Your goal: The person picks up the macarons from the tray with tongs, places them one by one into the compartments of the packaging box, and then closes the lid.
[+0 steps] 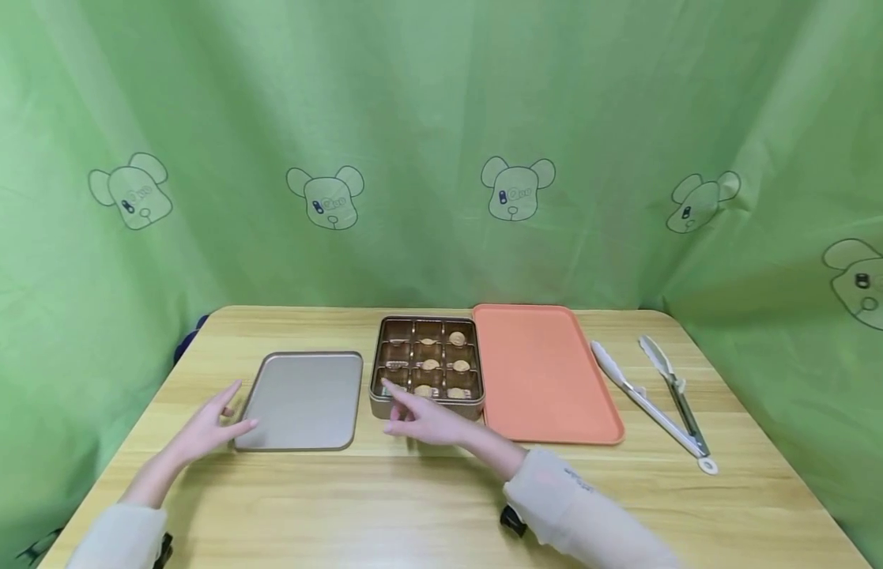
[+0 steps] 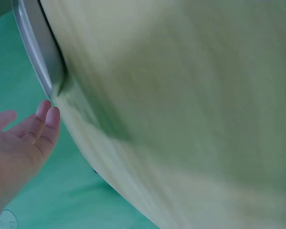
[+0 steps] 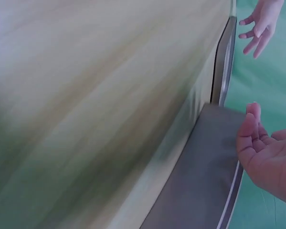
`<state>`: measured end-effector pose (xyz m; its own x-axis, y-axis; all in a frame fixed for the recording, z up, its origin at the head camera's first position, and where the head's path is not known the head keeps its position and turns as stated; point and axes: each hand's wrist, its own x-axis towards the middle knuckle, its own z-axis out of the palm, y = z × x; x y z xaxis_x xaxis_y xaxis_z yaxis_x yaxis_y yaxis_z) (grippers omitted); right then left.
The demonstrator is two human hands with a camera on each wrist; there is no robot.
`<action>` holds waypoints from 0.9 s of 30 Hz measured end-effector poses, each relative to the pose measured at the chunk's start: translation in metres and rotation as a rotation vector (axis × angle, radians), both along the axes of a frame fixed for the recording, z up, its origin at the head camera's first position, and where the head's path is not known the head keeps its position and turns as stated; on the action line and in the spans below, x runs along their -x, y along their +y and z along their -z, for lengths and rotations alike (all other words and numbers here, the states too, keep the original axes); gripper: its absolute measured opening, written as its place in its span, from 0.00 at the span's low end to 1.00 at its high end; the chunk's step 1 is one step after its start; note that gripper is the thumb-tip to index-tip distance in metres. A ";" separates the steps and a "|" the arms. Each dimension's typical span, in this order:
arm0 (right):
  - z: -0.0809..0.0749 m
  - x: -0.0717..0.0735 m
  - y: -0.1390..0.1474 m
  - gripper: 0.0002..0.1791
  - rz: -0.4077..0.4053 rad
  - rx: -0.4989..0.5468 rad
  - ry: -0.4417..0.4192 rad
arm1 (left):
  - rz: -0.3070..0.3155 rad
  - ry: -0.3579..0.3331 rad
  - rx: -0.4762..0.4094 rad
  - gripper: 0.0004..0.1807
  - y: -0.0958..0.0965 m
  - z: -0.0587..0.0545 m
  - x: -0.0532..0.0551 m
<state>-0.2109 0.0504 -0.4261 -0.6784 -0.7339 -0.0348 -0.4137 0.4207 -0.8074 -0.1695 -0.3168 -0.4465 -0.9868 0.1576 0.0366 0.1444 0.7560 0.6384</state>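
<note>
A square metal tin (image 1: pixel 428 408) stands near the table's middle, its brown insert (image 1: pixel 413 352) divided into several compartments. Small round tan pieces, perhaps wrapped biscuits, lie in many of these; the front left one is partly covered by my fingers. My right hand (image 1: pixel 430 421) is over the tin's front left corner, index finger stretched out and nothing gripped. To the left lies a flat grey metal lid (image 1: pixel 302 401). Beside that lid's left edge hovers my left hand (image 1: pixel 202 429), thumb and fingers spread, holding nothing. In the left wrist view its fingertips are close to the lid's rim (image 2: pixel 42 62).
An orange tray (image 1: pixel 548 375) lies against the tin's right side. Farther right, a pair of tongs (image 1: pixel 665 419) rests spread apart on the wooden table (image 1: pixel 327 506). Green curtain (image 1: pixel 413 261) with bear-face prints surrounds the table's back and sides.
</note>
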 end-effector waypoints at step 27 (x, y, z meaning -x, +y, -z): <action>0.034 0.005 -0.086 0.46 0.221 -0.249 -0.040 | 0.033 -0.139 -0.121 0.46 -0.003 0.014 -0.006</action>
<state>-0.2160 -0.0352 -0.4601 -0.8144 -0.5349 -0.2248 -0.2606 0.6833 -0.6821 -0.1633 -0.3194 -0.4605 -0.9780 0.1929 -0.0793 0.0718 0.6684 0.7403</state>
